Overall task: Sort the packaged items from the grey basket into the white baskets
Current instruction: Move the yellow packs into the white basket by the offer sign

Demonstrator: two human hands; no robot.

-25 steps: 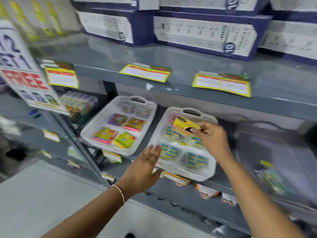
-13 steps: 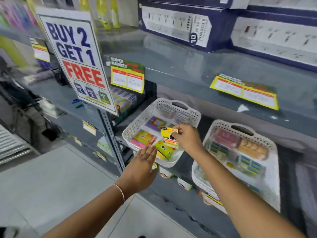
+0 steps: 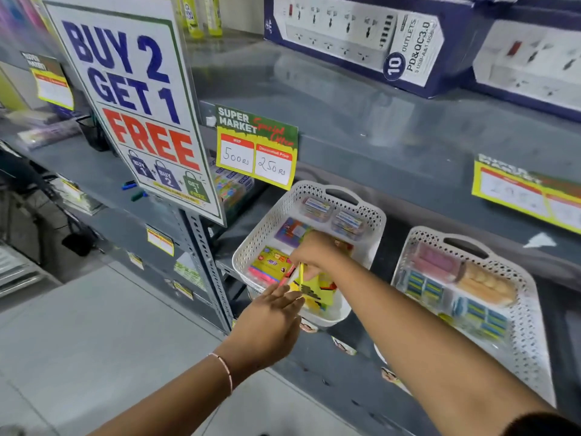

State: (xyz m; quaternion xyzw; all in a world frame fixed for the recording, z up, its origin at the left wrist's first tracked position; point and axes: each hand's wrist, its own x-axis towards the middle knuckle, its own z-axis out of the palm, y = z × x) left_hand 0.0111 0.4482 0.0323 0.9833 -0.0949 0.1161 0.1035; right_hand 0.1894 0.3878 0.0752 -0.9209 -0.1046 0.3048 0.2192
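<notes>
**Tight access under the shelf**

Open from the front and above over the left white basket, though capped by the upper shelf and its hanging price tag. Blocked on the left by the perforated upright and the promo sign. Crowded inside by packets. Narrow dark gap between left and right white basket. Clear floor below.

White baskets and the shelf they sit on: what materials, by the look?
Left white basket and right white basket: likely moulded plastic, matte, with perforated walls and cut-out handles. Shelf: probably painted steel, grey with a soft sheen; its upright is punched with rows of holes.
</notes>
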